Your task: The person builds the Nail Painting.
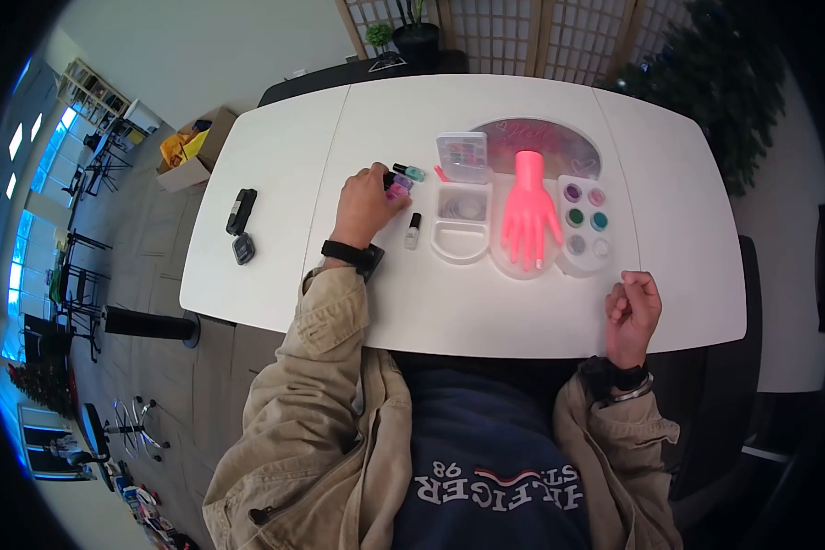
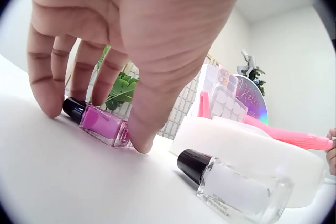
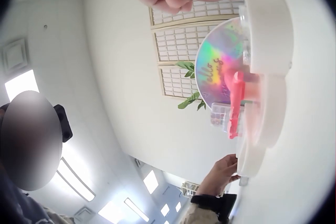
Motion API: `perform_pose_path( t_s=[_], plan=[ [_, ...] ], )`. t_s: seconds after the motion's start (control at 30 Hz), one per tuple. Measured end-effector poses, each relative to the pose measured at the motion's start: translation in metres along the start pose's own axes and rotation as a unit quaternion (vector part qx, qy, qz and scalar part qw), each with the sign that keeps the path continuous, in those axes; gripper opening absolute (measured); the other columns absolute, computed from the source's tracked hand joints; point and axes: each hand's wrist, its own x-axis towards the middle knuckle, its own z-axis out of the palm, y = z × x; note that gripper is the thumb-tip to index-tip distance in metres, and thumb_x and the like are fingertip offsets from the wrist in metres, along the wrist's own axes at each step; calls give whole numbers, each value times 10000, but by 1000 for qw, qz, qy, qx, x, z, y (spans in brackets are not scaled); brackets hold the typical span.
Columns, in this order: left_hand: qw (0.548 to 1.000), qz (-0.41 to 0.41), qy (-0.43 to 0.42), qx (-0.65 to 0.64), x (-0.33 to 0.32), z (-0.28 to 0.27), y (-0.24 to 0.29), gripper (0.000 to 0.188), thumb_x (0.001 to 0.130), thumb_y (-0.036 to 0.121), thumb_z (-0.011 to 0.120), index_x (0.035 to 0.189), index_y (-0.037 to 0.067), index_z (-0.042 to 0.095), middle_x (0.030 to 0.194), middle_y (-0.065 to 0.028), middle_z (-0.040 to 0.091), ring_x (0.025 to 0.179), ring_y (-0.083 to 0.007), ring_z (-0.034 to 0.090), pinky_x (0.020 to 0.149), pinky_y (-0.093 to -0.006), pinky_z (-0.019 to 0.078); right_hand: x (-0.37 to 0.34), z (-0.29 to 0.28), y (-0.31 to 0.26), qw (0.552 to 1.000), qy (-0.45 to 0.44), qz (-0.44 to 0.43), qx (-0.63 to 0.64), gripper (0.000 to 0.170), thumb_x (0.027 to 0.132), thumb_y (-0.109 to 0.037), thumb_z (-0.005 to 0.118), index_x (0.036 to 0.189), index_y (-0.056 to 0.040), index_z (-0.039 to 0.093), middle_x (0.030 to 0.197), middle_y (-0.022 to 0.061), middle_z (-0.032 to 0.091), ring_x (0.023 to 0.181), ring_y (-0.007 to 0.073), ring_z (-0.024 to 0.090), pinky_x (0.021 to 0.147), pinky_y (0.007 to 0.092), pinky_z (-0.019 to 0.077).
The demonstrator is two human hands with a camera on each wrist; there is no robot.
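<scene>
My left hand point(image 1: 361, 203) is over a small group of nail polish bottles left of the white manicure set. In the left wrist view its thumb and fingers hold a pink nail polish bottle point(image 2: 102, 124) with a black cap, lying on its side. Beside that hand are a purple bottle point(image 1: 401, 182) and a teal bottle point(image 1: 411, 171). A clear-white bottle point(image 1: 412, 231) lies nearer to me. My right hand point(image 1: 634, 307), fingers loosely curled and holding nothing, is at the right near the table's front edge.
The set has a pink model hand point(image 1: 528, 215), a compartment tray point(image 1: 461, 240), a lidded case point(image 1: 462, 158), a pot tray point(image 1: 585, 261) and a shiny round-topped back panel point(image 1: 573, 151). Two black items, one long point(image 1: 240, 213) and one small point(image 1: 243, 248), lie at the table's left.
</scene>
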Motion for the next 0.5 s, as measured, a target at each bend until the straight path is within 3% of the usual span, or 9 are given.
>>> perform_pose_path(
  t_s=[0.5],
  plan=[
    [998, -17, 2, -53, 5, -11, -4, 704, 622, 275, 1077, 1167, 26, 708, 1033, -203, 738, 929, -360, 748, 836, -468, 615, -2, 3, 1, 999, -6, 1, -49, 142, 1092, -153, 723, 1001, -47, 697, 654, -31, 527, 552, 58, 433, 538, 245, 341]
  ],
)
